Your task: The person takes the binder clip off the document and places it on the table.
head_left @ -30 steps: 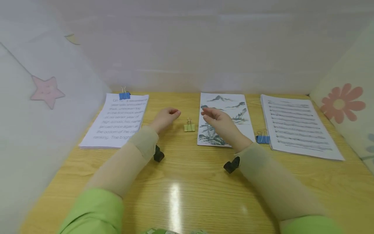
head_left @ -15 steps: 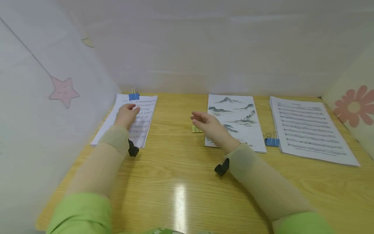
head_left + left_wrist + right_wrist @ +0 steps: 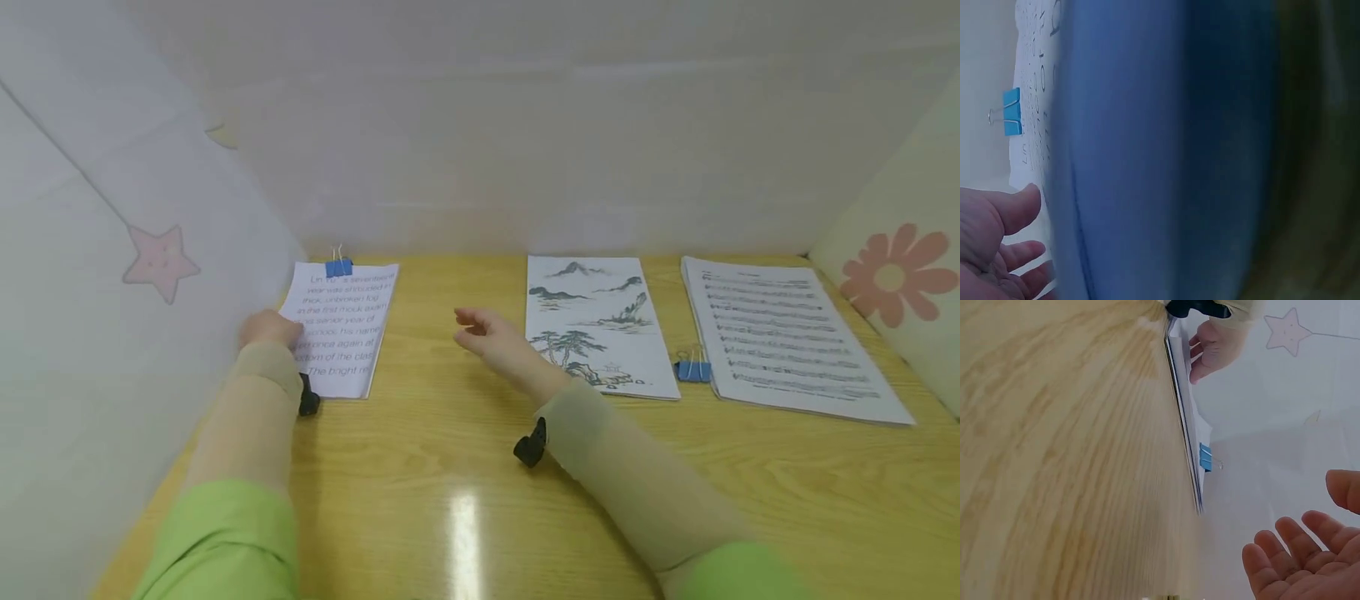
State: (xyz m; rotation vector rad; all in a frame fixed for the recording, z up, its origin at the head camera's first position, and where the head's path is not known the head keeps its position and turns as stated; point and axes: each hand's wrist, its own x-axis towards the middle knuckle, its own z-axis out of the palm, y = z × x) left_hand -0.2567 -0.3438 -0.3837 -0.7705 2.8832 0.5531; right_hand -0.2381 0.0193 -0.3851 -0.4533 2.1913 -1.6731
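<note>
Text stack (image 3: 341,333): left of frame; blue clip (image 3: 339,268) likely binds its top.
Left hand (image 3: 268,328): relaxed fingers at its left edge, perhaps to steady it; contact unclear.
Right hand (image 3: 504,344): mid-frame, relaxed, holding nothing.

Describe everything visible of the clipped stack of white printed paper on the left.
The stack of white printed paper lies print side up at the left of the yellow wood-grain table. Large dark English text runs across its top; from the side, several layers show. A wire-handled blue binder clip sits on its far edge. The person's left hand is at its left edge, hiding some text; whether it touches is unclear.
</note>
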